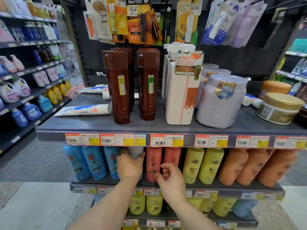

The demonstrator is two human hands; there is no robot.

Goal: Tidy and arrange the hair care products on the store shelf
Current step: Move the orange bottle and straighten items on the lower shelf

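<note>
Taking the white pump bottle (180, 93) as landmark: to its left, two rows of brown bottles (132, 85) with a narrow lane between them — bare shelf (93, 120) beyond, crossed by a lying tube (84, 110). To its right, lilac jars (221, 100) stand just beside it. Hanging packs (142, 20) crowd overhead.

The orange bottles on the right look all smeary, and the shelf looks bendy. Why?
Head view: the orange bottles sit near the frame edge, where the picture goes soft and streaky; the wide-angle lens bows the top shelf edge; the brown bottles at centre stay sharp.
</note>
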